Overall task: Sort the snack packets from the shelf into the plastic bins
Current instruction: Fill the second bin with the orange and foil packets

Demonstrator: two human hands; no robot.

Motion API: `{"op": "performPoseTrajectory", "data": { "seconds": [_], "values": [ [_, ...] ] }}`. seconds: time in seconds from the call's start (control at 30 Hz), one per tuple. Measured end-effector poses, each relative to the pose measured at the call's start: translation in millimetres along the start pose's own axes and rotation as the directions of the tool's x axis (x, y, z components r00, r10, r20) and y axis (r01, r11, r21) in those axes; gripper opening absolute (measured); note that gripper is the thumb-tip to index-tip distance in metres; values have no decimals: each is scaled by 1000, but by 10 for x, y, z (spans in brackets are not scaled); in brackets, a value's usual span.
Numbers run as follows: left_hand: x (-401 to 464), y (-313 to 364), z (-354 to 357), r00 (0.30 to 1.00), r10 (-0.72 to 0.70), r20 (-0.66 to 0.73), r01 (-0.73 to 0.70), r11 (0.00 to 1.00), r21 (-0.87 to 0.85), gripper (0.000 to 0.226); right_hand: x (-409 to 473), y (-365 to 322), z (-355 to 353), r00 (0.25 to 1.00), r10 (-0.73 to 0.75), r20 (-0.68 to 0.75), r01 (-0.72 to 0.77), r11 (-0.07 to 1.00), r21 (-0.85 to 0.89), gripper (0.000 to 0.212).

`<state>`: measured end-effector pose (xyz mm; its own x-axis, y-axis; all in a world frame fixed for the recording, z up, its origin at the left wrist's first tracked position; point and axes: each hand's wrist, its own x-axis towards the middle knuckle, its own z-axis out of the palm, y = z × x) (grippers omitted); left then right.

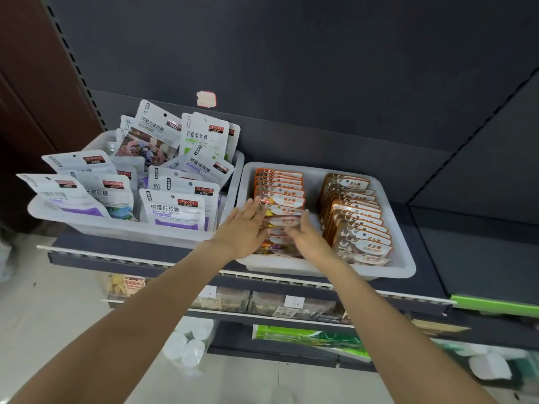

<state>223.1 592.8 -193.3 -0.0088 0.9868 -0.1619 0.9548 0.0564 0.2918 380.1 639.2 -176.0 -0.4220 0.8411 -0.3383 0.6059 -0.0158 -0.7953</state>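
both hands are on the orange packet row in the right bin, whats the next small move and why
Probably press the two hands together to square up the row. The left hand and right hand lie with straight fingers on either side of the orange packets in the right bin. The near packets between them look skewed, while the brown row beside it stands neat.

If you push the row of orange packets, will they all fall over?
Probably they would lean like dominoes: the orange packets stand thin, on edge. The bin wall and both hands, left hand and right hand, likely stop them. They look light and slippery.
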Motion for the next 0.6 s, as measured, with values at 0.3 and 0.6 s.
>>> {"op": "performPoseTrajectory", "data": {
  "seconds": [0.3, 0.6],
  "values": [
    [283, -22, -188, 978, -176, -110, 140, 950, -279, 59, 293, 58, -363, 995, 58, -82, -69, 989, -133, 62],
    [625, -108, -234, 961, -276, 0, 269, 939, -216, 86, 843, -69, -173, 1000, -20, 0, 20, 1000, 6, 61]
  ]
}}
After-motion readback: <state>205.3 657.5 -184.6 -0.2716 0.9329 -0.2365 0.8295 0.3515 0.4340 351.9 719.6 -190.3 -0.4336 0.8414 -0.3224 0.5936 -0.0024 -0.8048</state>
